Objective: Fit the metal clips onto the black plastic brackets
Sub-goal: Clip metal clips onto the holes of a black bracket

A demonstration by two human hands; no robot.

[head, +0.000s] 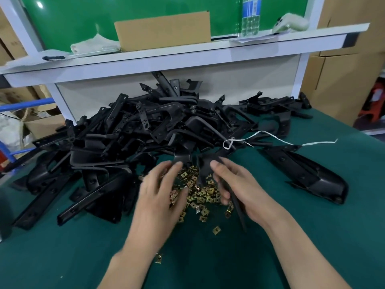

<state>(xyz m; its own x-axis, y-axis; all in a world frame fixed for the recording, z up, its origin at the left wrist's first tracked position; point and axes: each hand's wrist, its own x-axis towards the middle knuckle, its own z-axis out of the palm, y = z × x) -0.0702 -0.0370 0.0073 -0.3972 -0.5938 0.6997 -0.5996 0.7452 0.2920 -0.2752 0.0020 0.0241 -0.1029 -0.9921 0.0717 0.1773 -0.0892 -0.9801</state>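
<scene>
**Clips and brackets on the green table**

We are working at a green table (83,257), with both hands near its middle. Our right hand (235,184) is curling its fingers around a long, thin black bracket (239,211), gripping it. The bracket is running from eleven o'clock of that hand, near the big heap, to five o'clock, where its tip is pointing back toward us.

Our left hand (160,192) is lying palm down with the fingers stretched over the pile of metal clips (200,192). It is blurred, so we cannot tell whether it is pinching a clip or only touching them.

The brass-coloured clips are lying between the two hands and spreading toward six o'clock. One stray clip (216,230) is sitting just beyond the pile, and another (158,258) is lying beside our left forearm.

At twelve o'clock from the hands, a large heap of black brackets (145,130) is covering the far part of the table, reaching round to nine o'clock. A single wide bracket (308,172) is lying apart at three o'clock. A white string (270,135) is trailing across the heap's right edge.

Above the heap, a white shelf (166,57) is carrying a cardboard box (164,30).
</scene>
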